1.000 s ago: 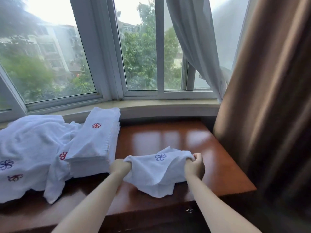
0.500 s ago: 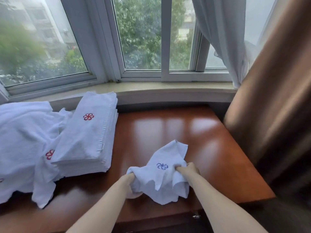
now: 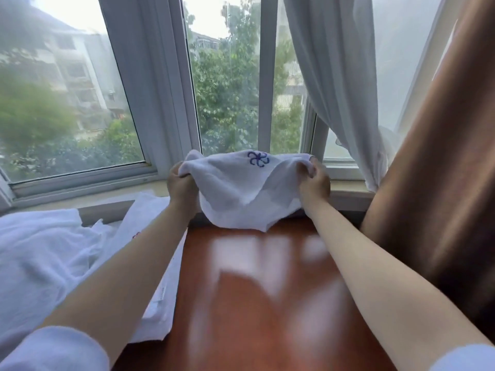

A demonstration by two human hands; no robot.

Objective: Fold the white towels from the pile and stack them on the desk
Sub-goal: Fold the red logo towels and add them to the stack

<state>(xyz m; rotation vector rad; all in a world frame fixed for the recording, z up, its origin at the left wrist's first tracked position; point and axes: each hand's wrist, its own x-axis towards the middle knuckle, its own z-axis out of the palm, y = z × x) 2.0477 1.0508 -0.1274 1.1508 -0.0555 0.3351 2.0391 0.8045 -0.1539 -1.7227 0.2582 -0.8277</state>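
Observation:
A small white towel point(image 3: 241, 191) with a blue flower mark hangs in the air over the far end of the red-brown desk point(image 3: 254, 303). My left hand point(image 3: 182, 186) grips its left top corner and my right hand point(image 3: 313, 183) grips its right top corner, so it sags between them. A stack of folded white towels point(image 3: 158, 277) lies on the desk at the left, partly hidden by my left forearm. Further left is the loose pile of white towels point(image 3: 40, 258).
A window sill point(image 3: 107, 194) and window frames run behind the desk. A sheer white curtain point(image 3: 334, 76) and a heavy brown curtain point(image 3: 442, 183) hang at the right, close to my right arm.
Both hands have lifted the towel off the desk and pulled its corners apart, away from me toward the window. The bunched towel now hangs spread between them.

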